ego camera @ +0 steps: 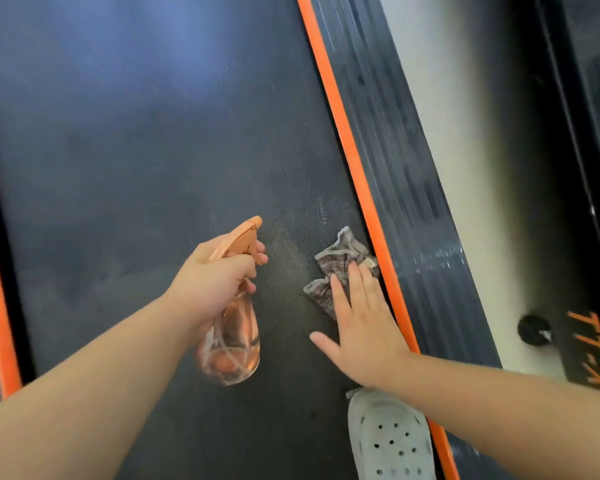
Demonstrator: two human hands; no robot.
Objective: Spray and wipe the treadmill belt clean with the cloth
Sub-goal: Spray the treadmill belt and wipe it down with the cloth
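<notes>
Nearest, 1 grey shoe (390,441) stands on the belt (136,150), its outer edge touching the orange strip (347,133) that borders the belt. Just beyond it the right hand (364,327) lies flat and spread, thumb out away from the strip, its fingers (355,282) straight and pressing down on the near half of the cloth (340,258). The cloth sits crumpled on the belt, its far corner right against the strip. It looks thin, limp and light, so it will likely bunch or roll if pushed by an edge. A flat palm with the fingers on top, as here, should be the best hold. Further from the strip, the left hand (219,271) is curled round the neck of the bottle (231,344), with 1 finger hooked at the trigger and the orange nozzle aimed forward and slightly toward the strip. The bottle is clear plastic and seems only part full, so it is probably light, and the neck is the sure place to grip it. Between nozzle and cloth, close to the strip, the belt shows a paler, damp-looking patch. The belt's fine woven texture should drag on the cloth rather than let it slide, so it calls for firm pressure. Past the hands, the belt runs on beside the strip, dull and smeared, apparently not yet wiped.
</notes>
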